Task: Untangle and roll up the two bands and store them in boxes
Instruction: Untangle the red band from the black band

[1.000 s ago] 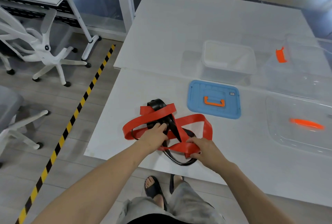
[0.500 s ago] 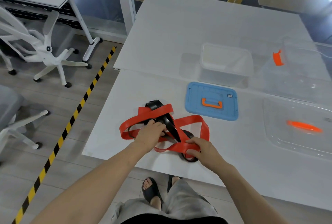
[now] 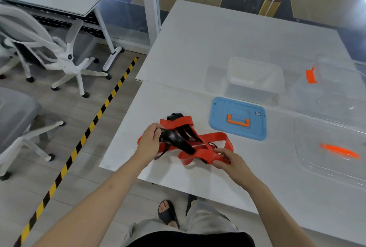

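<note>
**A:** Where are the bands?

**B:** Both lie on the near part of the white table (image 3: pixel 198 39), close to its front-left corner, knotted into one heap. The red band (image 3: pixel 217 135) loops round and over the black band (image 3: pixel 174 139). A fold of black sticks out at the far end of the heap, under a red strip.

**A:** And the hands?

**B:** The left hand (image 3: pixel 151 140) has its fingers curled round a stretch of the black band at the left side of the heap. The right hand (image 3: pixel 227 159) pinches the red band at the heap's near right end, thumb on top. The two hands are apart, with the tangle between them.

**A:** Which strand crosses which in the middle?

**B:** Can't tell from where I stand. It's too bunched up.

**A:** What about the boxes?

**B:** Beyond the heap and to the right, a blue lid (image 3: pixel 221 120) lies flat with its handle (image 3: pixel 238 121) facing up. Just behind it stands the small box (image 3: pixel 255 76), clear and open at the top. Further right is the big box (image 3: pixel 326 98), also clear, with an orange clasp (image 3: pixel 311 75) on its left side. In front of that one, a clear lid (image 3: pixel 316 167) with an orange grip (image 3: pixel 338 150) lies on the table. None of them touches the bands.

**A:** Anything else around?

**B:** White chairs (image 3: pixel 65 56) stand on the floor to the left. A yellow-and-black tape (image 3: pixel 79 147) runs along the floor beside the table.
</note>
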Motion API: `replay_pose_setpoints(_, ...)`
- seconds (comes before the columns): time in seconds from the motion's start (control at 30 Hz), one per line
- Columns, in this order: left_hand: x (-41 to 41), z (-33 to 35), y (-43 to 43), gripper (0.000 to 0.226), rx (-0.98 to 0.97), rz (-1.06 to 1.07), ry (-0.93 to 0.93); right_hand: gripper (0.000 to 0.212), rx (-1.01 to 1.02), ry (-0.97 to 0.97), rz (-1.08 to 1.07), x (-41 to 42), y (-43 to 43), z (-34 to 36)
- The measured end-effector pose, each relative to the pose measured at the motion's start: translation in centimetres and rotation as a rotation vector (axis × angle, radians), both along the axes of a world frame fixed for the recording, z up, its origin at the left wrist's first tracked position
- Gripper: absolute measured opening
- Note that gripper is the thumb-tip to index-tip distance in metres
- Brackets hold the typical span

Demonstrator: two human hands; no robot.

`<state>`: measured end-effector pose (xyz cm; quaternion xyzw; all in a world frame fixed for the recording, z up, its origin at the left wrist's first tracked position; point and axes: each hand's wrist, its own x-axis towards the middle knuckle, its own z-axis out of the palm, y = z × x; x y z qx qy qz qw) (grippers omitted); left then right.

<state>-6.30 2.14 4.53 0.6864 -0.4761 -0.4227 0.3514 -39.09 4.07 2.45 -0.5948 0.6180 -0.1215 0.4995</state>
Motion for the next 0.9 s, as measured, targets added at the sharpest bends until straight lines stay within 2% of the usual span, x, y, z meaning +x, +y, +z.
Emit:
replay_pose_setpoints(0.07, 0.1, 0.4, 0.2, 0.024, 0.055, 0.072, 0.116, 0.039, -0.021, -0.007, -0.006, 0.0, -0.2, 0.3)
replay_pose_setpoints(0.13, 0.2, 0.7, 0.4, 0.014, 0.059, 0.089, 0.173, 0.041, -0.026, -0.018, 0.005, 0.0, -0.2, 0.9)
replay_pose_setpoints(0.17, 0.3, 0.9, 0.5, 0.009, 0.055, 0.027, 0.109, 0.043, -0.022, -0.026, 0.024, 0.1, -0.2, 1.2)
replay_pose_setpoints(0.27, 0.5, 0.6, 0.5, 0.040, 0.112, -0.333, -0.346, 0.046, 0.037, -0.018, 0.093, 0.3, -0.3, 1.7)
replay_pose_setpoints(0.33, -0.1, 0.5, 0.4, 0.031, 0.123, -0.381, -0.422, 0.041, 0.085, -0.017, 0.106, 0.6, -0.6, 1.7)
replay_pose_setpoints(0.43, -1.4, 1.0, 0.1, 0.016, 0.088, -0.269, -0.350, 0.029, 0.093, -0.011, 0.084, 1.1, -0.9, 1.8)
replay_pose_setpoints(0.6, -4.0, 3.0, -0.3, 0.012, 0.065, -0.068, -0.249, 0.045, 0.062, 0.112, 0.190, 0.2, -1.8, 2.1)
replay_pose_setpoints(0.67, -4.6, 3.5, -0.4, 0.011, 0.061, 0.006, -0.160, 0.044, 0.053, 0.180, 0.230, -0.6, -2.0, 2.0)
replay_pose_setpoints(0.8, -4.9, 3.8, -0.2, 0.014, 0.035, 0.002, -0.156, 0.034, -0.025, 0.258, 0.249, -1.5, -2.4, 1.6)
replay_pose_setpoints(0.9, -5.7, 4.0, 0.6, 0.013, -0.009, -0.021, -0.194, 0.054, -0.095, 0.234, 0.214, -1.2, -2.8, 1.3)
